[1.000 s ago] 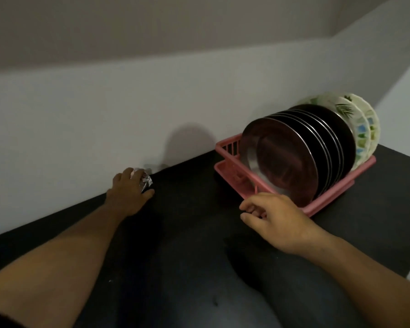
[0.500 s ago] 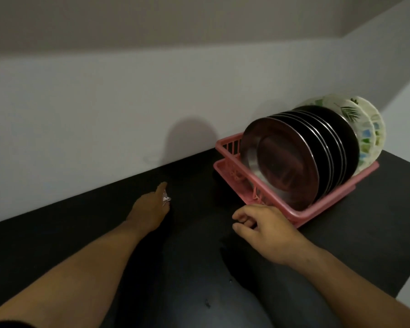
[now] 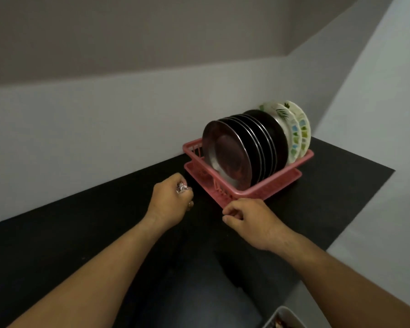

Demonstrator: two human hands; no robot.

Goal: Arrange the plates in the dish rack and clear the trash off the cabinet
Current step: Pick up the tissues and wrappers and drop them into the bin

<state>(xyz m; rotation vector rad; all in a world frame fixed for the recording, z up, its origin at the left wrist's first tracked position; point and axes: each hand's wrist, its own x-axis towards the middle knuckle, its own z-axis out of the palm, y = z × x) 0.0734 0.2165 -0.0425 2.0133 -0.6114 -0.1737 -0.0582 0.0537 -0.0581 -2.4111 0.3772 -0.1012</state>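
1. Trash: a small crumpled wad of shiny foil or wrapper, held in the left hand over the black cabinet top, just left of the pink dish rack. It looks nearly weightless, soft and easily crushed, with nothing to break. The likelier trouble is a loose corner springing open or the wad slipping out between the fingers.
2. The left hand is curled into a fist round the wad, with only a glint of it showing at the thumb side. Enclosing it in the palm suits a thing this small better than a fingertip pinch.
3. The right hand sits at the rack's near corner with its fingers loosely curled and nothing visible in them. I cannot tell whether it touches the rack. The rack looks like light plastic, so a nudge would probably slide it, plates and all.
4. Steel plates stand on edge in a tight row in the rack, leaning a little. They should be stiff, smooth-rimmed and slippery, and are best taken by the upper rim. Behind them, at the far right end, stand patterned plates, which may chip if knocked.
5. A grey container shows at the lower right edge of the view, cut off, with something brownish inside. It may be where the wad goes, though that is a guess.
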